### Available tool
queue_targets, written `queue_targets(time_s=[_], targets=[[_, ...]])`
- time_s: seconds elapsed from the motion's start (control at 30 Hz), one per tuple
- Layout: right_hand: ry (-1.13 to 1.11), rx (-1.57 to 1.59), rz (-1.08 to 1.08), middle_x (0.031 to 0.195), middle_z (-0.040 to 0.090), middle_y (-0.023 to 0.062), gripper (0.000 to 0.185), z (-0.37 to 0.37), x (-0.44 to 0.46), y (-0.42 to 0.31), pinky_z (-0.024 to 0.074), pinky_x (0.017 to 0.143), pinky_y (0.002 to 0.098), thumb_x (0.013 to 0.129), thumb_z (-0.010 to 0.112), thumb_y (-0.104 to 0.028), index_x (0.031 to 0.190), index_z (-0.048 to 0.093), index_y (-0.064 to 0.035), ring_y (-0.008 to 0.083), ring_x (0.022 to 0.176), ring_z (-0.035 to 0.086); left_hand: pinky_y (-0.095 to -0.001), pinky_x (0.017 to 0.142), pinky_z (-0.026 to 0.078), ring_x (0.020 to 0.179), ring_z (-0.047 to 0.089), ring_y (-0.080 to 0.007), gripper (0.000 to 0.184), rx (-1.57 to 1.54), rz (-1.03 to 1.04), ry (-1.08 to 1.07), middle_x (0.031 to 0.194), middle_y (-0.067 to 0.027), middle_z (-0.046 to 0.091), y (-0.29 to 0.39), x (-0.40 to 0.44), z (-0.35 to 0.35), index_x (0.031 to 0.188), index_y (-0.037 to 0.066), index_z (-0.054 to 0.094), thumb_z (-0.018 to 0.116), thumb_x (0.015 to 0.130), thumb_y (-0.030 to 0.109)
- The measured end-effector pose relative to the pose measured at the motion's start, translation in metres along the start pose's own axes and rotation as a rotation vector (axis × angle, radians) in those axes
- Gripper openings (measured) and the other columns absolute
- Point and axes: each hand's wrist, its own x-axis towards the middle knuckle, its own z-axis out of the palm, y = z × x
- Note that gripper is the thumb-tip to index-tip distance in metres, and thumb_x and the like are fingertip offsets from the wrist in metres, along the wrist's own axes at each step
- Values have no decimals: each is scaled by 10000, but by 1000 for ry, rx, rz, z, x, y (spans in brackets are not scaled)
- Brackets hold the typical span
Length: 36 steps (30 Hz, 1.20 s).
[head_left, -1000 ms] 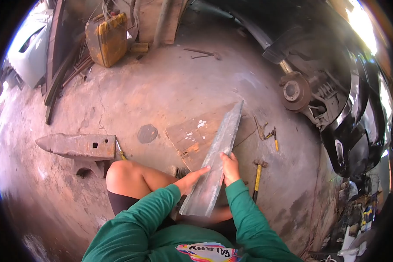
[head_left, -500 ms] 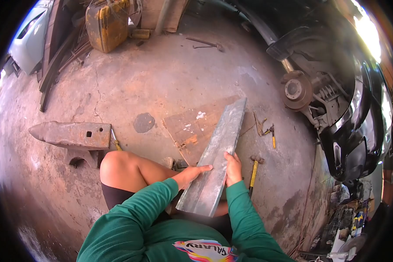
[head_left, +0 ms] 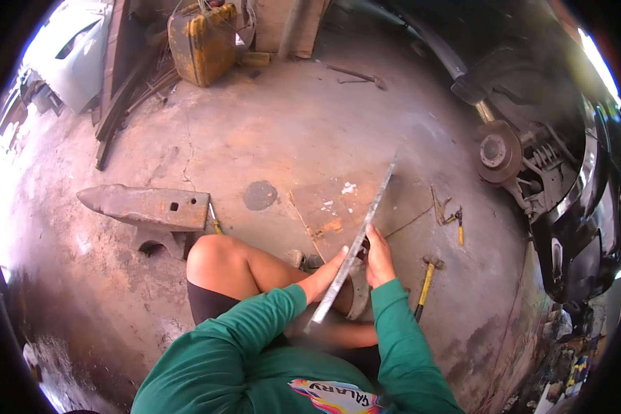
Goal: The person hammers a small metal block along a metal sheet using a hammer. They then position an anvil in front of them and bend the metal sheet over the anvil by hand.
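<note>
A long grey metal strip (head_left: 357,241), turned edge-on, slants up and to the right in front of my body. My left hand (head_left: 323,277) is closed on its left side. On the other side my right hand (head_left: 379,257) grips it, a little higher up. Beneath the strip lies a worn wooden board (head_left: 324,207) with white spots on the floor. A hammer with a yellow handle (head_left: 426,284) rests to the right of my right hand.
An anvil (head_left: 145,207) stands at the left, with a screwdriver (head_left: 215,219) beside it. Pliers and a small yellow-handled tool (head_left: 460,231) lie right of the board. A yellow canister (head_left: 201,45) is at the back; a car's brake disc (head_left: 498,152) is at the right.
The metal strip has rotated from showing its broad face to showing its narrow edge. Both hands still hold it. The whole view has shifted, with surroundings now further right.
</note>
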Motion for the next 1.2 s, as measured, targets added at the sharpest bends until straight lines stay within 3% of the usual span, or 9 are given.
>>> queue_targets(time_s=[0.07, 0.13, 0.2, 0.3, 0.37, 0.5, 0.63, 0.83, 1.2], targets=[[-67, 121, 39, 1356, 684, 133, 462, 2, -10, 9, 515, 1074, 429, 1082, 685, -304, 1425, 582, -12, 250, 1254, 643, -287, 615, 539, 727, 675, -155, 668, -43, 327, 23, 959, -30, 722, 11, -1, 10, 1367, 155, 673, 470, 1079, 723], [98, -328, -222, 1469, 622, 160, 525, -9, -16, 39, 461, 1152, 433, 1082, 685, -297, 1495, 537, -10, 264, 1365, 577, -313, 658, 547, 763, 684, -179, 671, -192, 284, -50, 992, -49, 726, 24, -12, 11, 1375, 141, 669, 482, 1077, 711], [115, -378, -252, 1554, 557, 179, 578, -24, -33, 60, 408, 1208, 432, 1081, 687, -291, 1547, 494, -10, 271, 1429, 524, -338, 701, 555, 798, 694, -204, 674, -367, 170, -133, 1026, -67, 731, 35, -24, 8, 1383, 126, 665, 493, 1076, 700], [215, -202, -51, 1458, 638, 154, 535, -39, -61, 78, 459, 1162, 451, 1071, 698, -293, 1506, 540, -26, 271, 1344, 599, -377, 766, 566, 852, 708, -241, 679, -519, 106, -202, 1077, -95, 737, 49, -37, 13, 1395, 104, 659, 511, 1073, 683], [23, 95, 324, 1333, 714, 110, 478, -48, -83, 76, 511, 1091, 482, 1073, 678, -331, 1454, 589, -58, 271, 1222, 672, -402, 809, 574, 887, 717, -266, 684, -579, 86, -227, 1110, -114, 742, 59, -43, 16, 1403, 90, 655, 522, 1072, 672], [-204, 267, 506, 1226, 754, 65, 444, -61, -99, 90, 544, 1027, 503, 1062, 667, -376, 1407, 624, -98, 261, 1109, 711, -453, 895, 590, 958, 736, -315, 694, -623, 68, -231, 1178, -151, 751, 75, -51, 22, 1420, 60, 648, 545, 1069, 650], [-209, 367, 396, 1341, 701, 113, 477, -53, -100, 87, 505, 1114, 508, 1055, 663, -345, 1437, 612, -64, 293, 1254, 656, -504, 981, 605, 1029, 755, -364, 705, -492, 64, -182, 1245, -188, 760, 90, -43, 17, 1436, 31, 640, 569, 1066, 627], [-264, 465, 354, 1466, 655, 160, 600, -64, -95, 74, 450, 1189, 492, 1029, 695, -345, 1488, 560, 17, 325, 1334, 626, -536, 1081, 560, 1159, 733, -400, 598, -181, -115, -28, 1328, -260, 726, 89, -43, 8, 1422, -61, 614, 692, 1010, 366], [-90, 400, 399, 1297, 741, 185, 504, -93, -100, 113, 549, 1083, 489, 993, 705, -287, 1378, 647, 33, 345, 1162, 721, -542, 1017, 601, 1085, 763, -406, 555, 61, -294, 157, 1276, -259, 741, 54, -30, 19, 1385, -77, 621, 675, 1015, 333]])
